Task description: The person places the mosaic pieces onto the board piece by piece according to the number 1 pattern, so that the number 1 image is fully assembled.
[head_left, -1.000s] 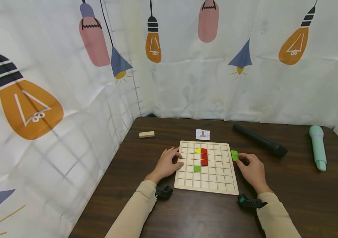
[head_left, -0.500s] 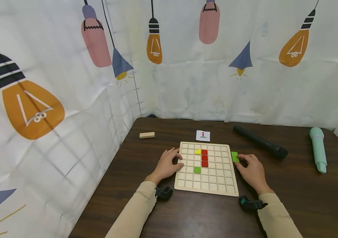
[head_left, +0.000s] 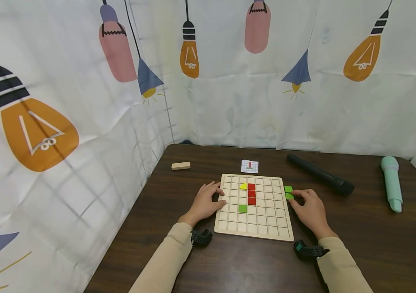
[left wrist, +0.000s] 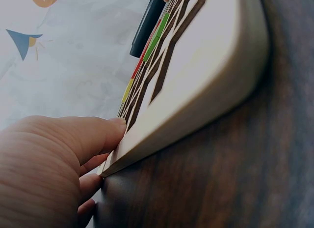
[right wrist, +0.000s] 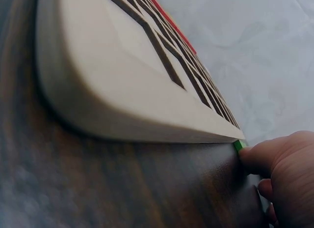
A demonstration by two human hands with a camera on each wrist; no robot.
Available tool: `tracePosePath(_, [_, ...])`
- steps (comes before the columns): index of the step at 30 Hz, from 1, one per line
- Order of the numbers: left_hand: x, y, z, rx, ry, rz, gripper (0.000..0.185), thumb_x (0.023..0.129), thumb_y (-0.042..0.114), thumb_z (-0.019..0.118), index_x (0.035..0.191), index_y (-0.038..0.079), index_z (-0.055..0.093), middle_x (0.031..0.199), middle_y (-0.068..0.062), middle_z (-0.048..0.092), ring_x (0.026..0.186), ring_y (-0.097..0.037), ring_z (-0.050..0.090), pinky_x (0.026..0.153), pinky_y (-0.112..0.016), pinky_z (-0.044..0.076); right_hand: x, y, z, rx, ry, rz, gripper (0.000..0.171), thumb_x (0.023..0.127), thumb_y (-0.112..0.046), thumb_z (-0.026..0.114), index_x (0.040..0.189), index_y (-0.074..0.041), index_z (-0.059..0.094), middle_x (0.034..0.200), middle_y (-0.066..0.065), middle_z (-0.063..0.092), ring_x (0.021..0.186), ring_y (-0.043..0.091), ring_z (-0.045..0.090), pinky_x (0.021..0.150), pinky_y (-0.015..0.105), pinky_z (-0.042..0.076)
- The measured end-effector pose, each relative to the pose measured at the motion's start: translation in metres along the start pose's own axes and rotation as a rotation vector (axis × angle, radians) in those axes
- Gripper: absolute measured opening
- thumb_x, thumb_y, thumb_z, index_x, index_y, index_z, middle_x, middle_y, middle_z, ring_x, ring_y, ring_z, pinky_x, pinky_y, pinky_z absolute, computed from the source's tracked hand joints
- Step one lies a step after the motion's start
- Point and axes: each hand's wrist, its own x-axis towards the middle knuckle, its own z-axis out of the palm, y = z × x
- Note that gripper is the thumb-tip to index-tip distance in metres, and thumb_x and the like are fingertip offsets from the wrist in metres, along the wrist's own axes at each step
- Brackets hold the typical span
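While right hand [head_left: 312,211] pinches green square tile [head_left: 290,196] beside gridded wooden board [head_left: 226,224], left hand [head_left: 204,202] rests relaxed on left edge; loose pinch could drop tile.

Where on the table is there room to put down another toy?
Bare table lies in front of the grid board, between the sleeves. More lies between the wooden block and the little card. It is crowded by the board's right edge, where the right hand touches the green tiles.
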Motion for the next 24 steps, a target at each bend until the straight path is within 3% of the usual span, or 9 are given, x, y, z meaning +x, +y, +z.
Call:
tracePosePath(5, [0.0000,-0.0002,-0.0002,0.005,-0.003,0.000,0.015,0.090,0.023,0.070,0.102,0.016,0.064,0.151,-0.009,0.043,0.145,-0.026,0.029,0.123,-0.044,0.009,-0.0009,0.0004,-0.0009,0.001,0.003,-0.006,0.030,0.090,-0.016,0.070,0.113,0.003,0.067,0.110,0.022,0.056,0.093,0.035,0.055,0.077,0.053,0.048])
tracePosePath(11, [-0.0007,-0.0004,-0.0001,0.000,-0.001,-0.002,0.015,0.090,0.023,0.070,0.102,0.016,0.064,0.151,-0.009,0.043,0.145,-0.026,0.029,0.123,-0.044,0.008,-0.0015,0.0020,-0.0012,-0.004,0.027,-0.024,0.025,0.087,-0.013,0.072,0.105,0.003,0.067,0.106,0.020,0.057,0.086,0.030,0.053,0.072,0.043,0.046])
tracePosePath(19, [-0.0003,-0.0006,0.0000,0.001,-0.001,-0.001,0.015,0.090,0.023,0.070,0.103,0.016,0.065,0.151,-0.008,0.043,0.145,-0.025,0.029,0.123,-0.044,0.008,-0.0013,0.0014,-0.0020,-0.004,-0.008,-0.004,0.034,0.089,-0.015,0.070,0.116,0.006,0.065,0.108,0.021,0.056,0.091,0.033,0.054,0.076,0.048,0.049])
tracePosePath(24, [-0.0003,0.0001,-0.0002,0.007,-0.003,-0.007,0.015,0.090,0.024,0.070,0.102,0.016,0.064,0.151,-0.008,0.043,0.145,-0.025,0.029,0.123,-0.044,0.008,-0.0020,0.0011,-0.0031,-0.027,-0.019,-0.005,0.031,0.089,-0.017,0.070,0.112,0.004,0.068,0.105,0.020,0.056,0.088,0.032,0.054,0.073,0.047,0.048])
